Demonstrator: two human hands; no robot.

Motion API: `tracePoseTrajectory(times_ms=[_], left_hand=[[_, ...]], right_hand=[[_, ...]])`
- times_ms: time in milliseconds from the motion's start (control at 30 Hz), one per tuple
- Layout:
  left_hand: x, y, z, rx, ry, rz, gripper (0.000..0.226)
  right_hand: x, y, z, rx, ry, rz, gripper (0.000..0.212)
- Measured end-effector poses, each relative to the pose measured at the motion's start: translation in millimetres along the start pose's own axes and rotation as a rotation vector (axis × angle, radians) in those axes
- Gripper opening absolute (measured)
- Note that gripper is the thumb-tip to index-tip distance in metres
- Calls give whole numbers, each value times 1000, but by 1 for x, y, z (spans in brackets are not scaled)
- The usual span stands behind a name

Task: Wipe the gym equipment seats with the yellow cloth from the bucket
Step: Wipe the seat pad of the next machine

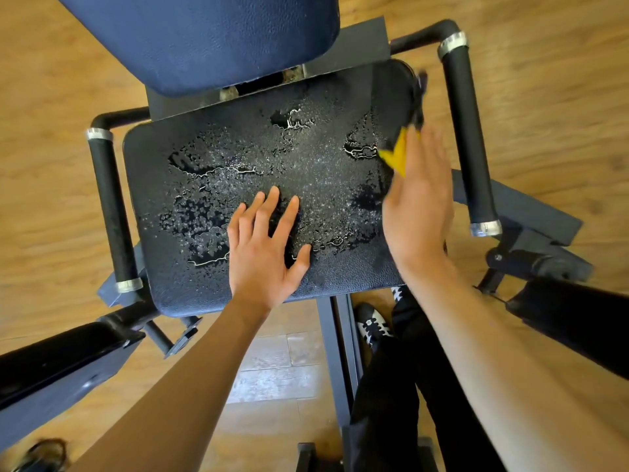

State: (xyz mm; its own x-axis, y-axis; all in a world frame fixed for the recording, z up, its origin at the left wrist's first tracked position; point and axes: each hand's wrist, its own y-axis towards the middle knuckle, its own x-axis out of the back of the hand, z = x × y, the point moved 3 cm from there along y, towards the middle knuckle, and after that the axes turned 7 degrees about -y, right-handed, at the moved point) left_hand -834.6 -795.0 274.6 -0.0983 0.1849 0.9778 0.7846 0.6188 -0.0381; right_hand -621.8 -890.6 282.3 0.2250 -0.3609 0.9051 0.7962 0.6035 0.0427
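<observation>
The dark padded seat [211, 287] of the gym machine fills the middle of the view, its surface covered with water drops and small puddles. My left hand [263, 247] rests flat on the seat's near middle with the fingers spread. At the seat's right edge, my right hand [420, 202] holds the yellow cloth [396, 156]. The hand is blurred and covers most of the cloth, so only a yellow corner shows beside the fingers. Its thumb is hidden.
A blue backrest pad [204, 39] rises behind the seat. Black padded handles stand on the left [110, 206] and right [466, 137]. Dark pads jut in at the lower left [58, 366] and lower right [575, 315]. My legs and shoe [372, 327] stand on the wooden floor [51, 80].
</observation>
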Motion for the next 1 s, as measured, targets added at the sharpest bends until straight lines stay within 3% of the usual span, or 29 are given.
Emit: tracePoseTrajectory(times_ms=[100, 200, 400, 600, 767, 900, 1000], left_hand=[[1, 1, 1, 4, -3, 7, 64], [0, 1, 2, 4, -7, 10, 64], [0, 0, 2, -10, -6, 10, 65], [-1, 1, 3, -16, -33, -4, 64], [0, -2, 3, -33, -57, -31, 63], [0, 1, 2, -28, -65, -32, 63], [1, 1, 2, -23, -55, -32, 64]], right_hand=[[18, -82, -24, -10, 67, -13, 54], [24, -105, -32, 24, 53, 10, 54], [-2, 10, 4, -24, 17, 29, 60], [-13, 128, 34, -135, -17, 71, 34], [2, 57, 10, -142, 119, 9, 49], [16, -13, -17, -260, 124, 22, 35], [18, -2, -13, -261, 120, 35, 26]])
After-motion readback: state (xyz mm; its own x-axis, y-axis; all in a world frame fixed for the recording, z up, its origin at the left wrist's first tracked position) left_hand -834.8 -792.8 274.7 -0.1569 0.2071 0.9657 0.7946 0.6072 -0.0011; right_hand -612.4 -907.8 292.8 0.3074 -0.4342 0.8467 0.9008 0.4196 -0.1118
